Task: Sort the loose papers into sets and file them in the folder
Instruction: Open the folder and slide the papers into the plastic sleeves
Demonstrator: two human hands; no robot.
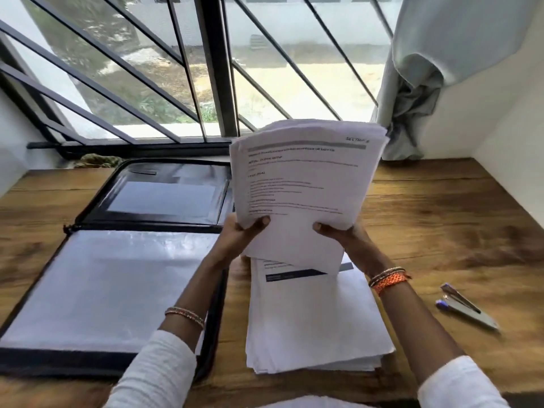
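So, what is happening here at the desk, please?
A person is sorting papers at a wooden desk. Both the left hand and the right hand hold a sheaf of papers up above a stack of papers. A black folder lies open on the left. A stapler lies on the right.

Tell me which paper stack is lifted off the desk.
The stack with the grey header bar, held upright by both hands in front of the window. The other stack lies flat on the desk beneath it.

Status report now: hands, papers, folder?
Both hands grip raised paper bundle. Second stack on desk. Folder open, unobstructed.
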